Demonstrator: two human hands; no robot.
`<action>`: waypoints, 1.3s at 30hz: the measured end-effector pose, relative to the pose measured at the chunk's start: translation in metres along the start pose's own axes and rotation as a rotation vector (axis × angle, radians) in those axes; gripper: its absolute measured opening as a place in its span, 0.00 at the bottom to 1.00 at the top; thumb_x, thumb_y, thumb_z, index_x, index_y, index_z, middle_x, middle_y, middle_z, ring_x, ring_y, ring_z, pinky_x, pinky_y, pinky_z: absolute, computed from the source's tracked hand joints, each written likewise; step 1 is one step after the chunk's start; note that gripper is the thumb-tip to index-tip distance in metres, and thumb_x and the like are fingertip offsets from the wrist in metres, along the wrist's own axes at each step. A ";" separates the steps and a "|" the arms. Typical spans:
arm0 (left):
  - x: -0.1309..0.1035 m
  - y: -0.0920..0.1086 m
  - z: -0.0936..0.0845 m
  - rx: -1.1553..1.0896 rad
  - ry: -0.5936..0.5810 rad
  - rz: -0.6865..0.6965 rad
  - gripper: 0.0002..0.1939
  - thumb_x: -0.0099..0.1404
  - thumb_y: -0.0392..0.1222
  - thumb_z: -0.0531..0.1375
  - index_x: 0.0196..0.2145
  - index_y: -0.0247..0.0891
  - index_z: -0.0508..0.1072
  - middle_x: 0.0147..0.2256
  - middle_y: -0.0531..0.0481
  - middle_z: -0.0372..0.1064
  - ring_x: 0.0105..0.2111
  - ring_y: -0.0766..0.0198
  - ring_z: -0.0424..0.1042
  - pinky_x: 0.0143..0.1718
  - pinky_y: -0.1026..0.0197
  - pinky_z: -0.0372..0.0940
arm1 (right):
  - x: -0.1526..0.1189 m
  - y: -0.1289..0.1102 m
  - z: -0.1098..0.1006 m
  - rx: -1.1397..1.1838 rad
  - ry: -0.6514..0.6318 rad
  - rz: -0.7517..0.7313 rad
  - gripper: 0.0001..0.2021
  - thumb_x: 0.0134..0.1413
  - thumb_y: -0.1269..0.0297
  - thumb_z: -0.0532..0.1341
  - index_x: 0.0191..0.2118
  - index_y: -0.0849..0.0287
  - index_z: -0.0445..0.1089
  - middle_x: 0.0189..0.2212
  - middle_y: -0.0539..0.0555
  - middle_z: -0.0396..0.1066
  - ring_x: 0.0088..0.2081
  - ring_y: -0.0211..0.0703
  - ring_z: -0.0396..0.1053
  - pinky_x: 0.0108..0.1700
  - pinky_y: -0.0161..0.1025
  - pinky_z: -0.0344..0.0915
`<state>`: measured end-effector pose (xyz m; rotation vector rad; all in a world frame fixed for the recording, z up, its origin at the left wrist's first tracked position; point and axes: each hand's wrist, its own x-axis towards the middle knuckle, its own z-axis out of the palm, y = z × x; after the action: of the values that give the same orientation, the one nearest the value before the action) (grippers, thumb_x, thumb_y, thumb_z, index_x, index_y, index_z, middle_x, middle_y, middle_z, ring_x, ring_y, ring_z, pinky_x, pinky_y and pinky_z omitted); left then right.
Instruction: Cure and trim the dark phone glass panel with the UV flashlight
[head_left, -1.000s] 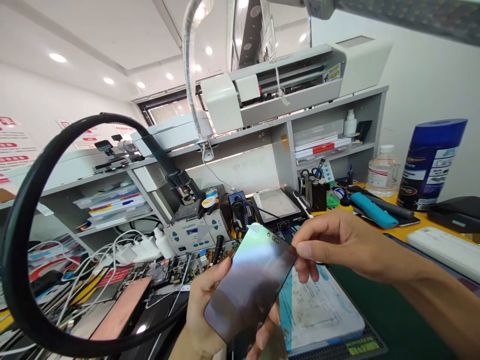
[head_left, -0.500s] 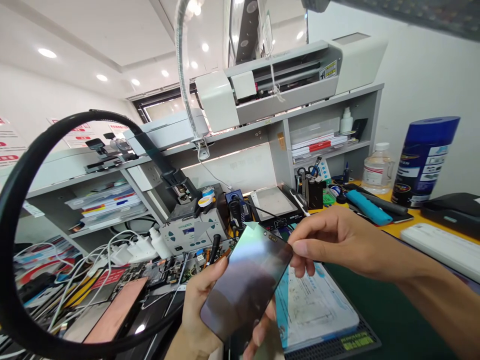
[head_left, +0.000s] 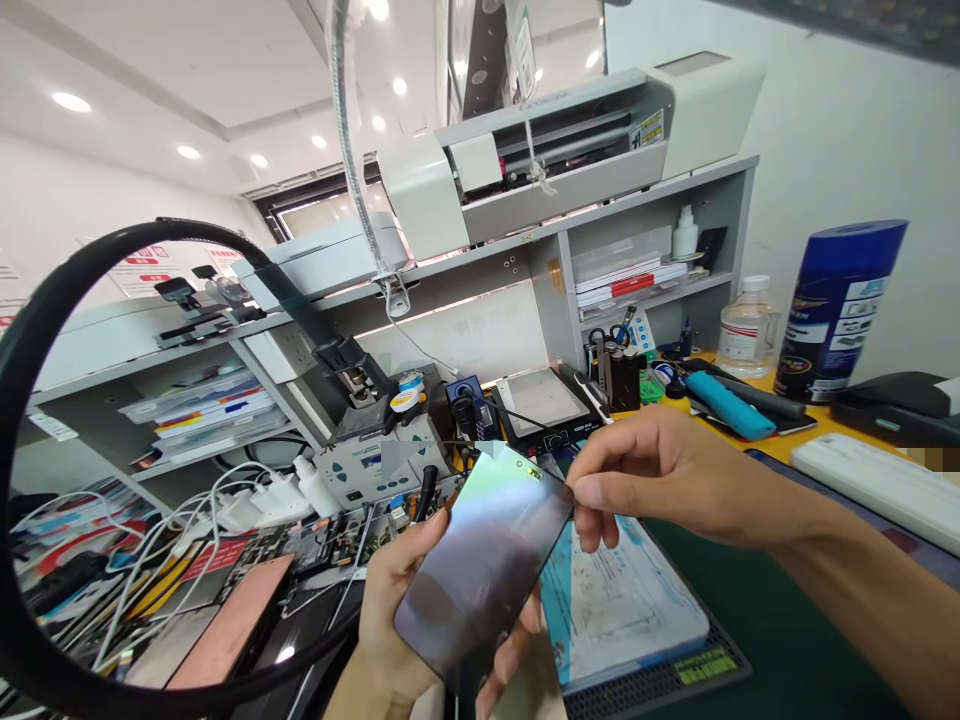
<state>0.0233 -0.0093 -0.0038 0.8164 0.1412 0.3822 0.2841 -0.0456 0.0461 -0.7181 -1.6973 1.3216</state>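
A smartphone [head_left: 484, 565] with a dark, glossy, reflective face is held tilted above the bench. My left hand [head_left: 401, 600] grips it low down, thumb along the left edge and fingers wrapped around the right edge from behind. My right hand [head_left: 637, 480] meets its upper right corner, thumb and index finger pinched there and the other fingers curled. Whether a thin film is between those fingertips cannot be made out. Pale green light reflects near the top edge, beside a small sensor cutout. Below the right hand lies a worn white and blue pad [head_left: 630, 610].
A thick black hose [head_left: 15, 500] loops across the left, near a rework station [head_left: 375, 465]. Phone parts and white cables [head_left: 217, 500] crowd the left bench. A blue spray can [head_left: 844, 310], a clear bottle [head_left: 748, 330] and a teal tool [head_left: 729, 405] stand or lie at the right.
The whole view has shifted slightly, so things appear a little further left and higher. The phone's reflection has brightened near the top. Both hands keep the same hold.
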 end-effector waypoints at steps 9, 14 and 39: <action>-0.002 -0.001 -0.009 -0.015 0.012 -0.063 0.46 0.65 0.68 0.45 0.40 0.13 0.76 0.27 0.34 0.71 0.21 0.59 0.71 0.15 0.63 0.56 | 0.002 0.000 0.000 0.014 -0.005 0.004 0.13 0.61 0.56 0.67 0.34 0.63 0.77 0.30 0.56 0.79 0.30 0.38 0.74 0.34 0.34 0.72; -0.003 -0.002 -0.012 -0.007 0.018 -0.081 0.48 0.65 0.71 0.43 0.40 0.14 0.77 0.26 0.35 0.71 0.20 0.60 0.69 0.16 0.63 0.57 | 0.002 0.000 0.001 0.016 -0.010 0.007 0.14 0.61 0.55 0.68 0.34 0.63 0.77 0.30 0.56 0.79 0.30 0.39 0.74 0.34 0.34 0.72; 0.005 -0.006 -0.001 0.158 -0.084 0.247 0.32 0.68 0.55 0.49 0.50 0.22 0.75 0.40 0.29 0.76 0.35 0.53 0.75 0.31 0.59 0.70 | 0.002 0.002 0.003 0.048 0.043 -0.041 0.12 0.63 0.57 0.66 0.37 0.63 0.75 0.30 0.56 0.79 0.31 0.39 0.76 0.33 0.32 0.72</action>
<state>0.0294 -0.0105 -0.0082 1.0082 -0.0089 0.5740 0.2804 -0.0453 0.0448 -0.6756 -1.6328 1.3055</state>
